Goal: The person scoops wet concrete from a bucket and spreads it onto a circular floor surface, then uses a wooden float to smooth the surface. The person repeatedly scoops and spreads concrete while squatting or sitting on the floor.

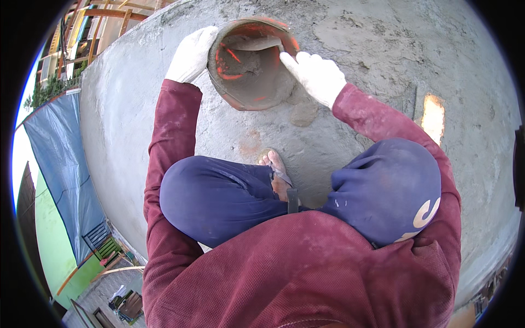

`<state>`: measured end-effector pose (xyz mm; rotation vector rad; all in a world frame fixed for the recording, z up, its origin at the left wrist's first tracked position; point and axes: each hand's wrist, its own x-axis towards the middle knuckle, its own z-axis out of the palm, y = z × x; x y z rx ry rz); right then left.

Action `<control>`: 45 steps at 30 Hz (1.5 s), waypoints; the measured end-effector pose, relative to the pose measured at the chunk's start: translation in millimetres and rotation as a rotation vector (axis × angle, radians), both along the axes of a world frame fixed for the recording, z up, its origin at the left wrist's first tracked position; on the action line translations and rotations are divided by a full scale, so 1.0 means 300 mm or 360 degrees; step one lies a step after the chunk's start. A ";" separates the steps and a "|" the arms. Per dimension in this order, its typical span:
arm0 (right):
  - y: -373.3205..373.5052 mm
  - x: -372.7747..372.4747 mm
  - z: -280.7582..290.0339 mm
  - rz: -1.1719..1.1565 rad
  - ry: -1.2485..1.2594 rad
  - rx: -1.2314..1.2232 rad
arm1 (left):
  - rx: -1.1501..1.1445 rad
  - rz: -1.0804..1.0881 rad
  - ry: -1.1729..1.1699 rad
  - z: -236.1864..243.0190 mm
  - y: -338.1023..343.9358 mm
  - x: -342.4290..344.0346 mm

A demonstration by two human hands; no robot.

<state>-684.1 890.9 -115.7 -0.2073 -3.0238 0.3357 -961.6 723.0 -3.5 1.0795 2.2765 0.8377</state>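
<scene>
Sandalled foot [276, 165] near the bucket [232, 90] — blue tarp [60, 131] hangs left.

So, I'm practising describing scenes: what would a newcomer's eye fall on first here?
First, the cement-smeared bucket at top centre, orange showing through, with a white-gloved left hand at its left side and the right hand at its right, by a flat blade inside. Then the big blue tarp at far left, and the bright patch on the grey floor at right.
</scene>
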 end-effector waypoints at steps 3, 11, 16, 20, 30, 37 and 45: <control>0.008 0.069 0.006 0.0159 -0.0250 -0.0059 | -0.0003 0.0052 0.0094 0.008 -0.027 -0.017; 0.010 -0.018 0.046 0.0084 0.0137 -0.0134 | -0.0057 -0.0170 0.0274 0.027 0.030 -0.009; 0.018 0.039 -0.003 0.0317 -0.0037 -0.0036 | 0.0018 -0.0154 0.0351 -0.008 0.003 -0.040; 0.071 0.078 0.032 0.0226 -0.0131 -0.0020 | 0.0098 -0.0109 0.0287 -0.024 0.008 0.007; 0.041 0.080 0.042 0.0248 -0.0163 -0.0011 | 0.0048 -0.0269 0.0568 -0.024 -0.025 -0.015; 0.022 -0.020 0.026 0.0336 0.0135 -0.0001 | 0.0009 -0.0188 0.0353 -0.020 0.007 -0.023; 0.093 0.100 0.154 0.0340 -0.0264 0.0144 | 0.0044 -0.0333 0.0843 -0.033 0.041 0.091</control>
